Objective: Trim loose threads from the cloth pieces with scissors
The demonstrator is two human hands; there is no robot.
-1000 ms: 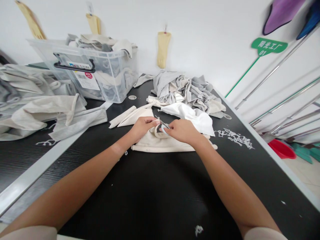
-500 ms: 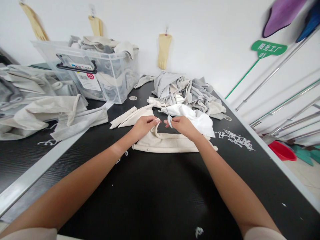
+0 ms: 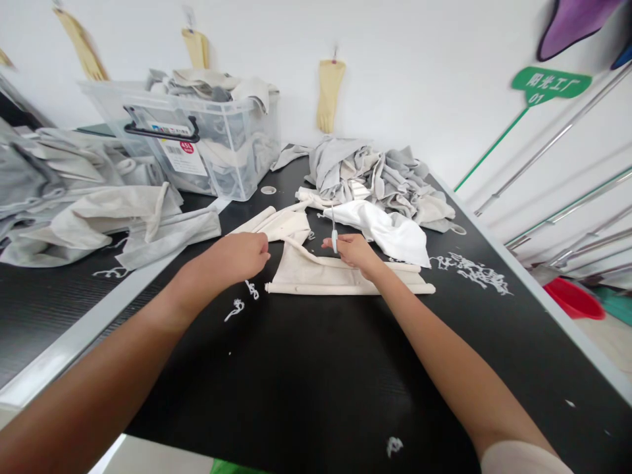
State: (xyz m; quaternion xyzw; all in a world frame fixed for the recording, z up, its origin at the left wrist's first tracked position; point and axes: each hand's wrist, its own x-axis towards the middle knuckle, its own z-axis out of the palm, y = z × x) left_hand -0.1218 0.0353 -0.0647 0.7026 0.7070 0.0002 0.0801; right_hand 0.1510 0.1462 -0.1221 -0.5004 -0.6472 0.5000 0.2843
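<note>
My right hand is closed around the white handle of small scissors, their blades pointing away from me. It hovers over a cream cloth piece with rolled edges, which lies on the black table. My left hand is off to the left of that cloth, its fingers curled together; whatever they may hold is hidden. Just below the left hand lie white thread scraps. Beyond the hands are another cream cloth and a bright white cloth.
Behind is a heap of grey cloths. At the back left stands a clear plastic box full of cloths, beside more grey cloths. A pile of thread ends lies right. Mop poles and a red basin stand past the table's edge.
My left hand has let go of the cream cloth's edge and moved left, toward me. The cloth's corner now lies down. My right hand still holds the scissors in nearly the same place.
</note>
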